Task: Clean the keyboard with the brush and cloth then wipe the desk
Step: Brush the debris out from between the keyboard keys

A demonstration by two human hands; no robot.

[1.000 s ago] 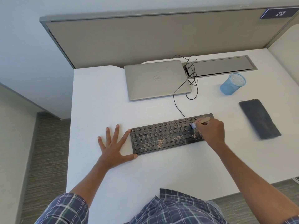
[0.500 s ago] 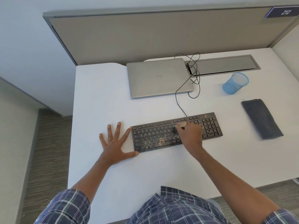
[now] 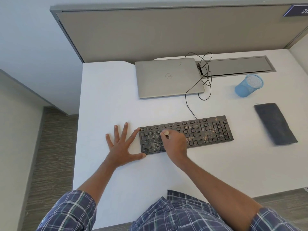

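Sliding left, the right hand (image 3: pixel 175 144) now sits over the letter keys of the keyboard (image 3: pixel 200 130), fingers curled round the small brush (image 3: pixel 165 132), while the left hand (image 3: pixel 123 147) lies flat, fingers spread, touching the keyboard's left end. A hard sweep could flick the crumbs (image 3: pixel 208 135) onto the worktop (image 3: pixel 108 97) or under keys; the grey cloth (image 3: pixel 275 124) lies off to the right. The laptop (image 3: pixel 168 84) says Dell; a blue sign (image 3: pixel 298 11) starts with 2.

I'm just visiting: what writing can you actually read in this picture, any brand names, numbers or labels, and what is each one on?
"DELL": round logo on the lid of the closed laptop, upside down from this view.
"21": white digits on the dark blue sign at the top right; the picture's edge cuts off whatever follows.
Key legends on the keyboard: too small and blurred to read.
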